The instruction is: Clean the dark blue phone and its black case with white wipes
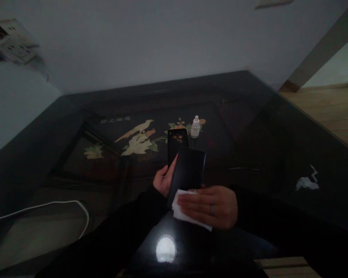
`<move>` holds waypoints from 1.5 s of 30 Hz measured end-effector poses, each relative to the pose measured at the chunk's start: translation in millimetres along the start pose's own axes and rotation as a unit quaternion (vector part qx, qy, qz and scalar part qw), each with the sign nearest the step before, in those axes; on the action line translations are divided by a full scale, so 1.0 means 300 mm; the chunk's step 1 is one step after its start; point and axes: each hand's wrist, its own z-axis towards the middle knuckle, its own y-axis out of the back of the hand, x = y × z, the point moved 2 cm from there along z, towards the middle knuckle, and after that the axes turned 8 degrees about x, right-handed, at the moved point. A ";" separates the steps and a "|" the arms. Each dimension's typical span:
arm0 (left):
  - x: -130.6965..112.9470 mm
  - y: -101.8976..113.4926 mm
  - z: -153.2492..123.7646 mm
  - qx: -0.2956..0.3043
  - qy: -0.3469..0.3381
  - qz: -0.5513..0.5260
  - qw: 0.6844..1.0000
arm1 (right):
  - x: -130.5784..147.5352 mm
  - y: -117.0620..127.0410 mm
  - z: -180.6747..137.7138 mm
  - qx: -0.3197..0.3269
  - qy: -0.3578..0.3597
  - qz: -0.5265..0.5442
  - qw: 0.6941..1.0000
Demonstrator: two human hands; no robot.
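A dark smartphone (189,166) is held up in my left hand (163,180), the fingers wrapped round its left side and back. My right hand (214,205), with a ring on one finger, presses a folded white tissue (178,210) over the lower end of the phone's screen. Behind the phone a black phone case (176,144) with camera cutouts lies on the table. Just right of the case stands a small clear dropper bottle (195,127) with a white cap and label. The phone's bottom edge is hidden by the tissue.
The glossy black table (249,127) has an inlaid bird and flower picture (137,144). A white cable (60,201) curves across the left front. A wall backs the table, with power sockets (16,40) at upper left. A bright round reflection shows near the front.
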 end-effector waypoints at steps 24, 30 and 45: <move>-0.036 0.026 0.006 0.083 -0.005 0.006 0.997 | -0.032 0.018 -0.014 -0.007 -0.046 -0.028 0.999; -0.036 0.048 0.015 0.078 -0.010 0.007 0.997 | -0.058 0.011 -0.017 -0.052 -0.105 -0.011 0.993; -0.040 0.072 0.026 -0.023 -0.041 0.001 0.999 | -0.039 0.027 -0.021 -0.022 -0.071 -0.008 0.997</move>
